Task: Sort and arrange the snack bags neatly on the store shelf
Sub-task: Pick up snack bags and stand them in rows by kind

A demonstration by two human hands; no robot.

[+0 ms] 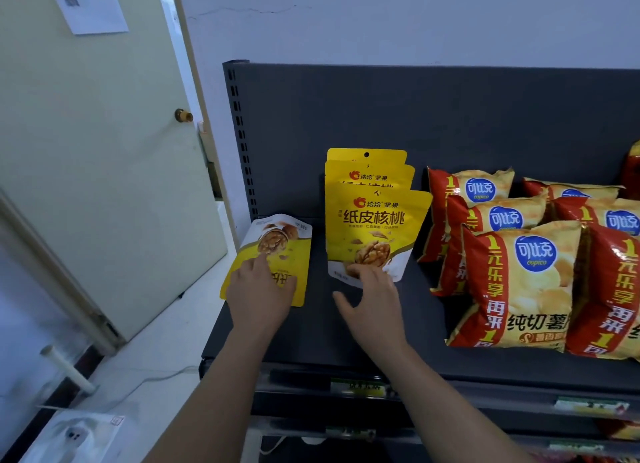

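My left hand (259, 298) lies on a walnut bag (277, 251) that is flat and upside down at the left end of the shelf (311, 334). The fingers are straight with the index stretched out, pressing on it rather than gripping. My right hand (374, 303) is spread, thumb well apart, fingertips touching the bottom edge of the front bag (375, 230) — first of three upright walnut bags lined up toward the back panel (450, 123). Just right of them stand chip bags (519, 282) — red and yellow, overlapping.
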